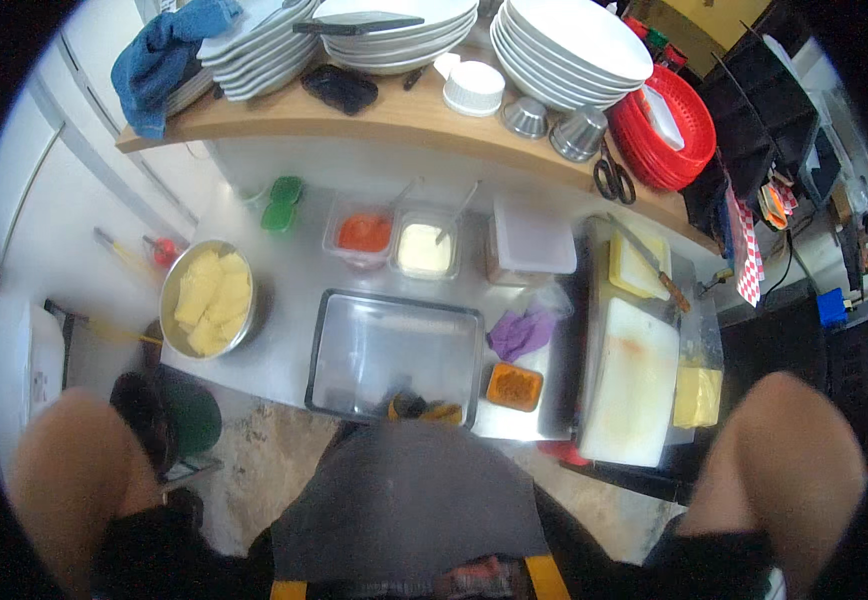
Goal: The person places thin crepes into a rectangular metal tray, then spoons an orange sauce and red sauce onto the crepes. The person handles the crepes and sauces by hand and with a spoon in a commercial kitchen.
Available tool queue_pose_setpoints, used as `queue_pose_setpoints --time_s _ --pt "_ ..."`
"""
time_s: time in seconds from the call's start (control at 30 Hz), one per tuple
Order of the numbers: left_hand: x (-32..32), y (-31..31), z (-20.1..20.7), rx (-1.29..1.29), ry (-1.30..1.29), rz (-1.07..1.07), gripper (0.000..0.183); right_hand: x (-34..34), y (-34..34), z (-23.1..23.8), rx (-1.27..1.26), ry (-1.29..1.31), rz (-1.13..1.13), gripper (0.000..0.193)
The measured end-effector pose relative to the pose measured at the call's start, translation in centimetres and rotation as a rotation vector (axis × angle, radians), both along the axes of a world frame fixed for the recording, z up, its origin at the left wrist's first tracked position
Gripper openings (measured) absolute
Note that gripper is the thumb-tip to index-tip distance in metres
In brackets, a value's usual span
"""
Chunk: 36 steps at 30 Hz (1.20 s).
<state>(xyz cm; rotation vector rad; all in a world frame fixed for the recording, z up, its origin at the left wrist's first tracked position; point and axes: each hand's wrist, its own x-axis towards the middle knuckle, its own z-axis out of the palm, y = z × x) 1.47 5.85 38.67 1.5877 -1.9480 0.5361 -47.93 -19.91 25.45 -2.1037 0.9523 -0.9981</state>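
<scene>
Neither of my hands shows; only my bent left arm and right arm appear at the sides, blurred. In front of me a rectangular metal tray with a dark rim lies on the steel counter. Left of it stands a metal bowl heaped with pale yellow flat pieces. To its right are a crumpled purple cloth and a small container of orange-brown powder. Behind the tray stand a tub of red-orange food and a tub of white cream with a spoon handle.
A white cutting board lies at the right, with a wooden-handled knife beyond it. The wooden shelf holds stacked white plates, red baskets, scissors, metal cups and a blue cloth.
</scene>
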Motion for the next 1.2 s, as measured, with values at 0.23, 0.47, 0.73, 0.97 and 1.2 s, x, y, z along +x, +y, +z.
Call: queue_pose_setpoints --time_s 0.23,0.47,0.73,0.97,1.2 --pt "-10.6 -2.0 -7.4 0.282 0.527 -0.288 0.023 6.7 2.3 -0.2 0.442 -0.702 0.513 0.019" --pt "-18.9 -12.7 -26.9 0.542 1.721 -0.03 0.036 17.4 2.8 -13.4 1.154 -0.139 0.599 0.02" --pt "-17.9 -10.6 -29.0 0.41 2.247 0.192 0.039 18.9 2.7 -16.0 1.392 -0.007 0.635 0.022" --pt "-17.1 -8.0 -28.4 0.253 2.2 0.344 0.038 21.1 3.7 -17.3 0.932 0.167 0.733 0.022" --pt "-14.1 -3.0 -29.5 -0.128 2.24 0.484 0.035 26.5 -1.3 -18.4 0.649 0.453 0.474 0.022"
